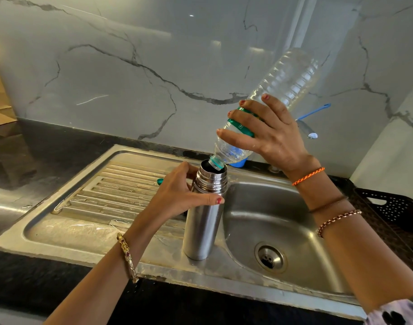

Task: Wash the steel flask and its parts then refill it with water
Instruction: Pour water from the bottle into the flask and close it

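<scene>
The steel flask (202,226) stands upright and uncapped on the sink's rim, between the draining board and the basin. My left hand (177,195) grips its upper body just below the threaded neck. My right hand (268,132) holds a clear plastic water bottle (287,80) with a green label, tipped steeply downward. The bottle's mouth sits inside the flask's opening. A small teal cap (160,181) lies on the draining board behind my left hand. The flask's lid and stopper are not visible.
The steel sink basin (292,207) with its drain (270,256) lies to the right. The ribbed draining board (102,198) is wet. A dark perforated basket (388,207) stands at the far right. A blue-handled tool (314,111) and a tap spout (308,131) are behind my right hand.
</scene>
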